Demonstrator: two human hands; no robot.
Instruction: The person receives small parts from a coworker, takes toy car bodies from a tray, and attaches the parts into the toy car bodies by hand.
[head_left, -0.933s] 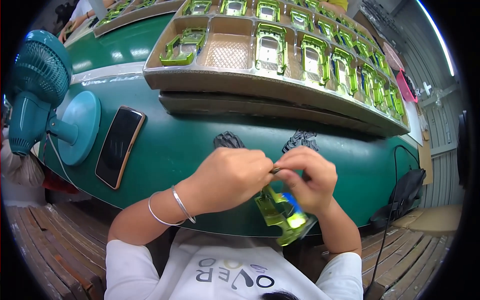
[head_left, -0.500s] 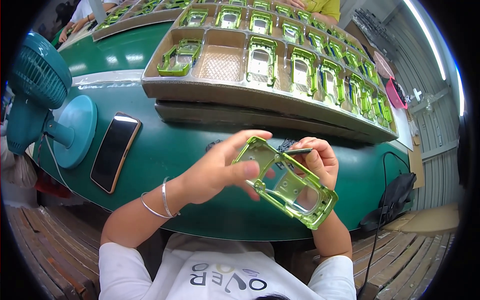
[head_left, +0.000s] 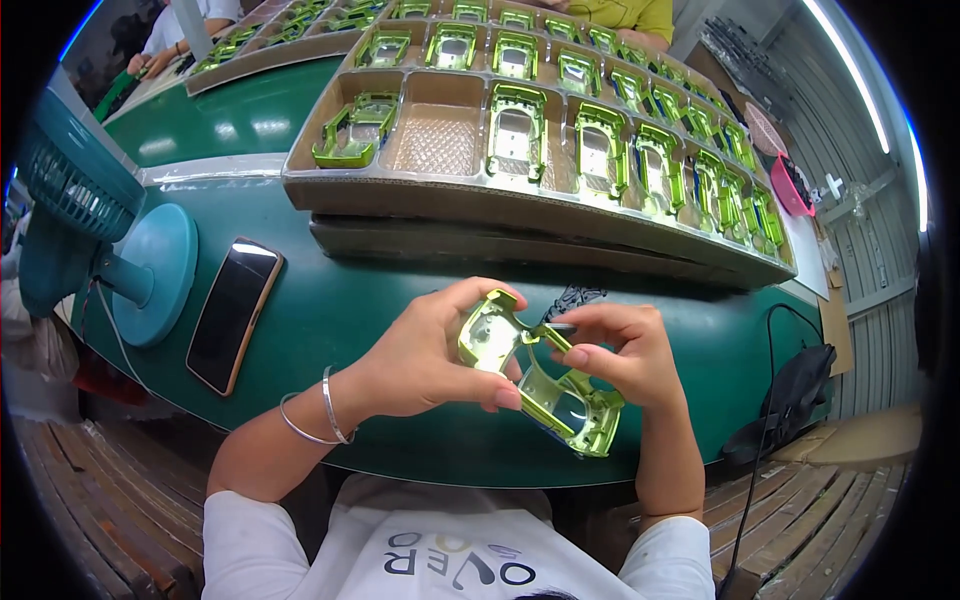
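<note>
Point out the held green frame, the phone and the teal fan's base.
Held green frame (head_left: 546, 393), head view: near its middle.
Phone (head_left: 233, 316), head view: the dark screen.
Teal fan's base (head_left: 166, 270), head view: its round disc.

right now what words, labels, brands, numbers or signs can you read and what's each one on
White shirt: large, mostly dark printed lettering across the front; I won't copy it out.
Held green frame: no lettering I can make out.
Phone: dark screen, no readable text.
Green frames in the box: any markings are too small to read.
</note>
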